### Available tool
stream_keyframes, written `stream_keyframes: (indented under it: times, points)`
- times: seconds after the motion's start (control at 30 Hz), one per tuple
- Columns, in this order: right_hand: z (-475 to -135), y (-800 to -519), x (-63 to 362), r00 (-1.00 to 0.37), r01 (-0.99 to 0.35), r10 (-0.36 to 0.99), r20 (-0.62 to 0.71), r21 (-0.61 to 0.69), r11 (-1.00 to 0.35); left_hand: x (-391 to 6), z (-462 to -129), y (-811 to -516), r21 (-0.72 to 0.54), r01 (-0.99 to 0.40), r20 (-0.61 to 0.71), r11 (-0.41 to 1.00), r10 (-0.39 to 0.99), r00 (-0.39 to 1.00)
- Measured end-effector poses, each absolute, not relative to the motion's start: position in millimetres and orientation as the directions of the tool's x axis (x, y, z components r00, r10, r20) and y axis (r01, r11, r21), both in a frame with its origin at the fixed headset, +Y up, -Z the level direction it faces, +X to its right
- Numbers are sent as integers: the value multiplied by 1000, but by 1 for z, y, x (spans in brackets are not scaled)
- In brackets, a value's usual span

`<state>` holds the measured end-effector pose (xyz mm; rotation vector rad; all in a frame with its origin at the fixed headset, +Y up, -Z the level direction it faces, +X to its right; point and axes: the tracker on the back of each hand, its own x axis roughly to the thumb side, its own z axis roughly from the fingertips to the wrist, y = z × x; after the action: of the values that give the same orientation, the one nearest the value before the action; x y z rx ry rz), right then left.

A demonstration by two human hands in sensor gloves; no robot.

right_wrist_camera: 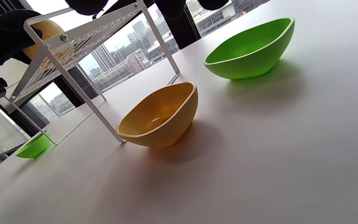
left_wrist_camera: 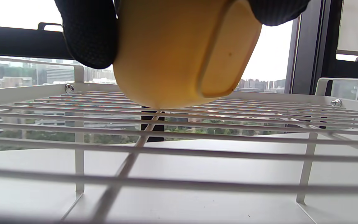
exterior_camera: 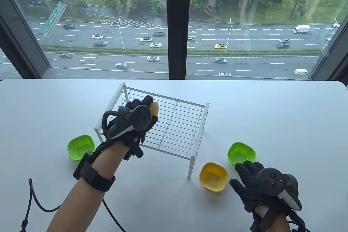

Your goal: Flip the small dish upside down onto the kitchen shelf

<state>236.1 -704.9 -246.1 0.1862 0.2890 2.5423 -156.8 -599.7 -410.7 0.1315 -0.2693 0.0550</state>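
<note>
A white wire kitchen shelf (exterior_camera: 174, 130) stands mid-table. My left hand (exterior_camera: 136, 115) is over the shelf's left part and grips a small yellow dish (exterior_camera: 155, 108). In the left wrist view the dish (left_wrist_camera: 179, 53) is tilted on its side, its base facing right, its lower edge touching or just above the shelf wires (left_wrist_camera: 179, 137). My right hand (exterior_camera: 251, 179) lies open and flat on the table at the right, holding nothing. It is beside a second yellow dish (exterior_camera: 213, 176) and a green dish (exterior_camera: 242, 153), both upright.
Another green dish (exterior_camera: 80, 147) sits upright on the table left of the shelf, by my left wrist. The second yellow dish (right_wrist_camera: 160, 115) stands right next to the shelf's front right leg (right_wrist_camera: 82, 93). A black cable (exterior_camera: 40, 202) trails at the front left.
</note>
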Motion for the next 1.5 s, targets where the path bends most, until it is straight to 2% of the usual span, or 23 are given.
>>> stream_keyframes:
  times: [0.1, 0.43, 0.83, 1.07, 1.27, 1.5]
  points:
    - [-246, -705, 235, -831, -520, 552, 74, 252, -816, -154, -418, -598, 94, -99, 247, 991, 73, 966]
    - [-244, -706, 233, -805, -550, 588, 83, 271, -790, -161, -446, -596, -28, -343, 74, 939, 344, 936]
    - [-243, -705, 232, -805, -547, 586, 88, 271, -792, -179, -462, -603, -54, -467, -80, 883, 462, 883]
    - [-243, -706, 231, -804, -546, 588, 91, 280, -790, -180, -467, -605, 15, -342, -159, 939, 340, 927]
    - [-243, -705, 229, -802, -545, 589, 99, 279, -790, -183, -476, -610, -19, -334, -261, 943, 317, 912]
    - [-244, -705, 229, -803, -541, 586, 105, 283, -792, -179, -481, -617, -71, -302, -319, 951, 265, 910]
